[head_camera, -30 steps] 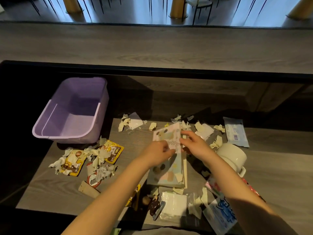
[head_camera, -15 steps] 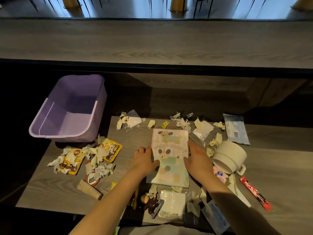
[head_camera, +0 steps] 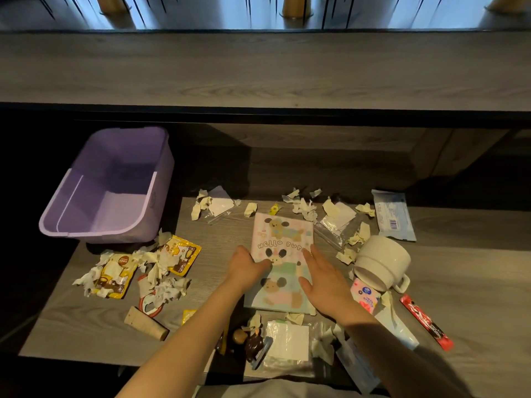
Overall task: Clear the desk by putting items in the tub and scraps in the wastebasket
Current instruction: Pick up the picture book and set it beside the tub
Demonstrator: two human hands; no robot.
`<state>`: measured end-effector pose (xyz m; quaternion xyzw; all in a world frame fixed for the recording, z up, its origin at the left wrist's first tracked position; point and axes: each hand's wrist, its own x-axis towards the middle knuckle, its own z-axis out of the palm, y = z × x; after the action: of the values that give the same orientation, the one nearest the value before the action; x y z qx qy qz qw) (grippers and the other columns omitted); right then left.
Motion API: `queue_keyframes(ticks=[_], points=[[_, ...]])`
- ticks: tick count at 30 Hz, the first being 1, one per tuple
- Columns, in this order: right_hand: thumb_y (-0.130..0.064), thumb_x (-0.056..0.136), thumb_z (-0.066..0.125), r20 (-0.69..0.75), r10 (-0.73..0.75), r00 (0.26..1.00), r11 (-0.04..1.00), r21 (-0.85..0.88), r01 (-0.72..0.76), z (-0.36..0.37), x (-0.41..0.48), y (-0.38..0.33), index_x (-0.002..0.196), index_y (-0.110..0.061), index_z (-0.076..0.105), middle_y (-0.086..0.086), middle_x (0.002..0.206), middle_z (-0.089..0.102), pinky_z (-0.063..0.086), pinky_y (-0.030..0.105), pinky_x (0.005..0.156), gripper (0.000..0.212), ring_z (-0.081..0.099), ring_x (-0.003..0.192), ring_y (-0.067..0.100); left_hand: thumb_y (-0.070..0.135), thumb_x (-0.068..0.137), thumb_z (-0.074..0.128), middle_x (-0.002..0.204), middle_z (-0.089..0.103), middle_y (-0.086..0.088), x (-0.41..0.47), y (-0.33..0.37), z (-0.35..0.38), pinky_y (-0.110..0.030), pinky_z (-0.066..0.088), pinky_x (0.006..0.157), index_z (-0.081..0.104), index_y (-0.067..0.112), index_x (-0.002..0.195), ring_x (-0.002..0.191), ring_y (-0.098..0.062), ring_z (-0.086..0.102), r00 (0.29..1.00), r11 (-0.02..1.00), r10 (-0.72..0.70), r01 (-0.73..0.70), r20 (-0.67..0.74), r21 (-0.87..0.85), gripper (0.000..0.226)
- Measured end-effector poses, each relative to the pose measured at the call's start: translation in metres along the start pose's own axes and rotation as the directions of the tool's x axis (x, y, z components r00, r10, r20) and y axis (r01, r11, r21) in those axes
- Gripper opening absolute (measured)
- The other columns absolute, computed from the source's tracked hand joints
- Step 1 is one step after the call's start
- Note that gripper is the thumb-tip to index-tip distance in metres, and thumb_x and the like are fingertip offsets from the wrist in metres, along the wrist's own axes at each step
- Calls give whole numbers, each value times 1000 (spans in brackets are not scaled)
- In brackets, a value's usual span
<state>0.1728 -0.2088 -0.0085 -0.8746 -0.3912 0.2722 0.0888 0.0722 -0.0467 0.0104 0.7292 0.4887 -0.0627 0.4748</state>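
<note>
1. The notebook (head_camera: 283,231) with the puppy cover lies flat near the middle of the tabletop (head_camera: 218,254), closed and cover up; both hands bracket it, which I judge to be squaring it up or readying a lift toward the tub (head_camera: 94,233).
2. The right hand (head_camera: 323,282) rests on the right side of the cover, its fingers (head_camera: 311,254) straight and together, pressing rather than gripping.
3. The left hand (head_camera: 247,267) sits at the book's left edge, thumb on the cover, fingers loosely extended onto the wood beside it; it pinches nothing that I can see.
4. The tub stands at the far left, tipped over the tabletop's corner, and it looks to hold nothing; it is well apart from the notebook, so a carry across the paper scraps (head_camera: 161,262) seems needed.
5. The mug (head_camera: 383,261) lies on its side just right of the right hand, its mouth toward the person; a careless sweep could roll it.
6. No wastebasket is in view; the cover's last letters are hidden by the right hand; the small dark objects (head_camera: 253,343) at the near edge are too dim to name.
</note>
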Motion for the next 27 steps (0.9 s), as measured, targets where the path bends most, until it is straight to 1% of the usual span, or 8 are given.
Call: queue_keyframes(ticks=[3, 7, 13, 19, 21, 23, 25, 27], points=[[-38, 97, 38, -12, -18, 1000, 998, 57, 18, -1, -1, 5, 151, -24, 1, -2, 160, -5, 19, 37, 116, 66, 11, 146, 17, 18, 81, 68, 94, 50, -4, -7, 4, 4, -20, 36, 51, 36, 7, 96, 83, -17, 52, 998, 987, 54, -59, -39, -149, 37], [-36, 96, 40, -29, -18, 999, 993, 117, 21, -1, -1, 7, 151, -23, 3, -1, 160, -1, 20, 38, 117, 68, 12, 146, 18, 14, 84, 66, 86, 48, 0, -15, 13, 10, -15, 38, 52, 34, 7, 96, 78, -12, 51, 994, 953, 71, -92, -83, -289, 35], [-35, 95, 47, -74, -44, 996, 976, 209, 58, -8, -1, 11, 150, -23, 16, 2, 159, 12, 27, 39, 115, 65, 23, 142, 23, 10, 85, 64, 107, 56, -9, -25, 20, 9, -35, 56, 75, 34, 13, 98, 98, -23, 61, 990, 926, 77, -116, -122, -360, 33], [-39, 91, 54, -171, -34, 985, 913, 395, 101, -22, -6, 4, 149, -26, 14, 0, 154, 25, 37, 43, 108, 71, 32, 137, 20, 9, 89, 58, 105, 58, -9, -51, 9, -11, -34, 57, 57, 33, 16, 104, 87, -26, 64, 993, 813, 45, -99, -106, -574, 30], [-40, 89, 58, -116, 6, 993, 829, 557, 60, -28, -8, -3, 150, -27, 10, -2, 150, 32, 45, 40, 97, 78, 44, 127, 21, 9, 89, 58, 100, 59, -6, -61, 3, -18, -30, 56, 53, 34, 14, 107, 81, -22, 64, 990, 805, 51, -117, -129, -581, 30], [-33, 90, 60, 15, 10, 1000, 694, 720, -17, -38, -14, -15, 149, -25, 14, -5, 139, 40, 49, 31, 83, 75, 51, 115, 18, 10, 89, 58, 98, 59, -4, -69, -6, -25, -33, 56, 59, 36, 13, 108, 80, -20, 64, 985, 820, 47, -134, -168, -556, 29], [-28, 90, 60, 108, -39, 993, 624, 779, -60, -41, -13, -24, 142, -20, 33, -3, 133, 51, 52, 34, 86, 58, 56, 110, 17, 11, 89, 59, 101, 60, -6, -77, -14, -30, -39, 57, 67, 38, 14, 108, 84, -24, 64, 982, 818, 33, -133, -186, -559, 29], [-26, 90, 60, 139, -68, 988, 613, 787, -69, -41, -14, -35, 124, -19, 48, 5, 126, 59, 50, 42, 95, 37, 57, 112, 22, 8, 90, 58, 99, 61, -5, -87, -21, -32, -32, 58, 63, 38, 13, 107, 81, -20, 64, 980, 805, 17, -132, -200, -578, 27]])
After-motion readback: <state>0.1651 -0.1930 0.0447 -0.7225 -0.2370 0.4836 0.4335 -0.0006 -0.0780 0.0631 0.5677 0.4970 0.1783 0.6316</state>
